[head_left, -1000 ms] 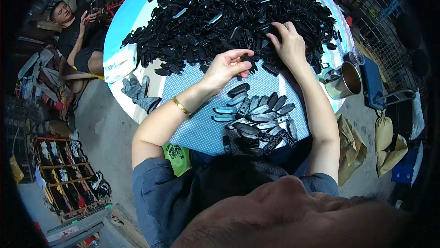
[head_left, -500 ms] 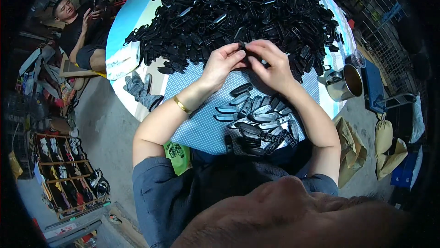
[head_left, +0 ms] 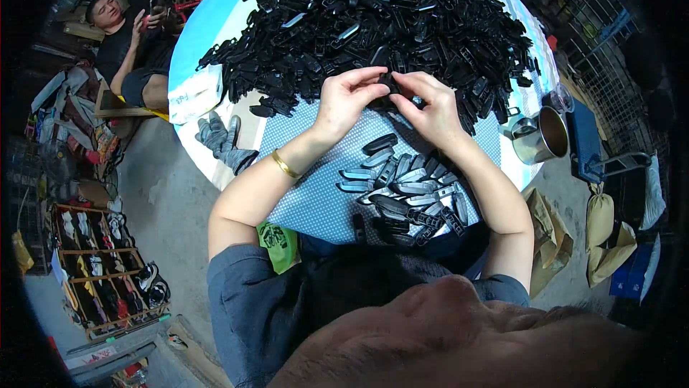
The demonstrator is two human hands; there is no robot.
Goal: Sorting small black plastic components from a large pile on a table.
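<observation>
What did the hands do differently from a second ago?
The right hand came back from the big black pile and met the left hand; both now pinch one small black piece between them. The sorted pieces near the body and the metal cup stayed put.

Grey gloves (head_left: 224, 140), steel mug (head_left: 540, 137), shoe rack (head_left: 108, 273).

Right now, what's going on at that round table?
A person holds one small black plastic part between both hands, left hand and right hand, at the near edge of a big heap of black parts. A smaller batch lies closer to them on the dotted cloth. Grey gloves and a metal mug sit on opposite sides.
</observation>
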